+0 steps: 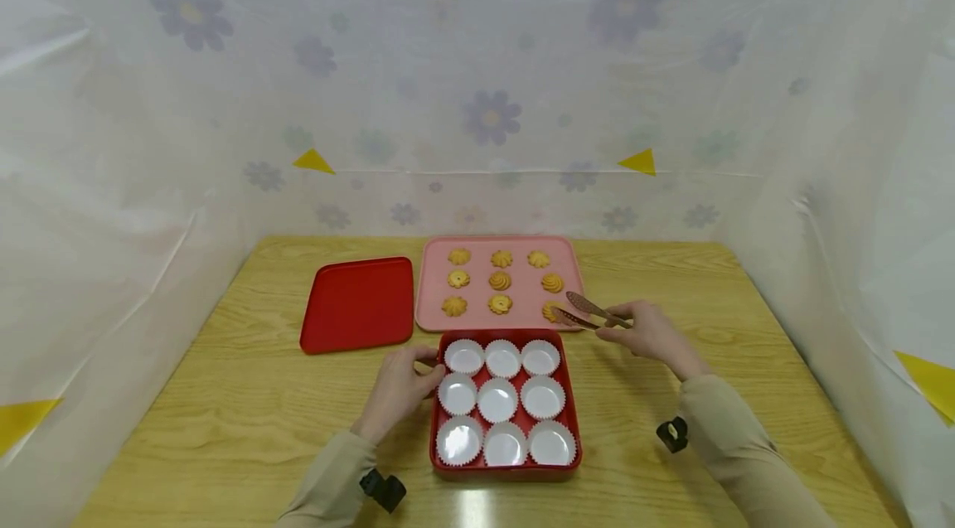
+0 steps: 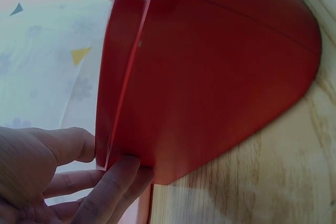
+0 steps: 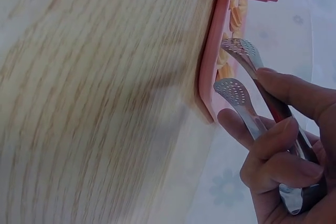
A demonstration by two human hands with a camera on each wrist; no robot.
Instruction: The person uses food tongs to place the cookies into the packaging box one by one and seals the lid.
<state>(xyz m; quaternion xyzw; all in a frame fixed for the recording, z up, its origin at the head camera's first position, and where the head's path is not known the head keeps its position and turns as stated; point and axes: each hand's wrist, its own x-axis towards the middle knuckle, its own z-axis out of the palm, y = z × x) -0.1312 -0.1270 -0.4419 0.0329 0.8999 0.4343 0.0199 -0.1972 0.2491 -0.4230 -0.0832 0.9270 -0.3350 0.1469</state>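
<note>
A red square box point(image 1: 506, 472) holding several empty white paper cups point(image 1: 496, 399) sits at the table's front centre. My left hand point(image 1: 424, 370) grips its upper left corner; in the left wrist view the fingers point(image 2: 118, 179) lie on the red wall point(image 2: 210, 77) and the thumb sits by the rim. Behind it is a pink tray point(image 1: 477, 267) with several piped cookies point(image 1: 500, 280). My right hand point(image 1: 618, 331) holds metal tongs point(image 1: 589, 311), their perforated tips point(image 3: 239, 69) apart and empty, over the tray's front right corner beside a cookie point(image 1: 550, 311).
A red lid point(image 1: 358, 304) lies flat to the left of the pink tray. The wooden table point(image 1: 246, 395) is walled in by floral white sheeting on three sides. Bare wood shows to the left and right of the box.
</note>
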